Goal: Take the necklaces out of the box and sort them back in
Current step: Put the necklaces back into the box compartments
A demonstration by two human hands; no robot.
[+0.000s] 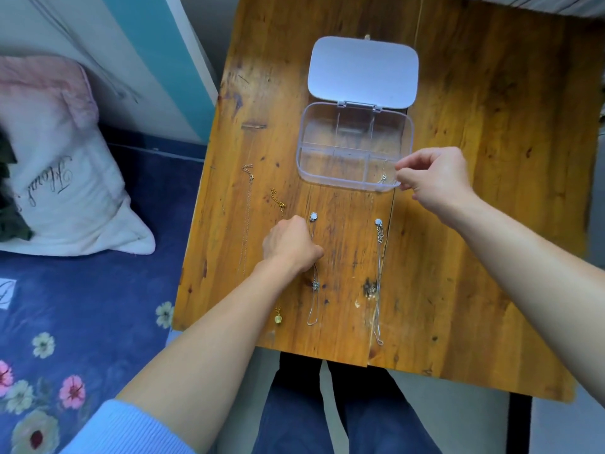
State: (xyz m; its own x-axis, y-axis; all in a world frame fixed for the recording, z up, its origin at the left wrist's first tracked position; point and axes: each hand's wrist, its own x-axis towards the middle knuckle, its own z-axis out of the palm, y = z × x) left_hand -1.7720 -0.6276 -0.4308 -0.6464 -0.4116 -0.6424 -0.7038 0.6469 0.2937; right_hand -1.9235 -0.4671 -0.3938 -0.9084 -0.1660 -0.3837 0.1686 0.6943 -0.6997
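A: Necklaces, four laid lengthwise on the wooden table (491, 158). Thin pale chain (246, 221) lies farthest outboard of the left hand (291, 245). Gold chain (278, 199) shows just beyond that hand's knuckles, its yellow pendant (278, 319) nearer the person, beside the forearm.

B: Left hand itself?

A: Curled into a loose fist, knuckles up, resting on the table over the silver chain with flower charm (315, 285). Fingers are hidden under the hand; cannot tell whether they grip it. That chain's round clasp sits just past the thumb side.

B: Right hand (432, 180)?

A: Fingers drawn together, thumb and forefinger pinched on a fine silver chain (383, 173). The chain hangs from the fingertips into the near corner compartment of the clear box (306, 165), the one closest to that hand.

B: Box state?

A: Lid (363, 72) swung fully back, flat on the table beyond the hand. Other compartments look bare.

B: Fourth laid-out one?

A: Long silver necklace (379, 273), between the two forearms, nearer the right wrist, untouched.
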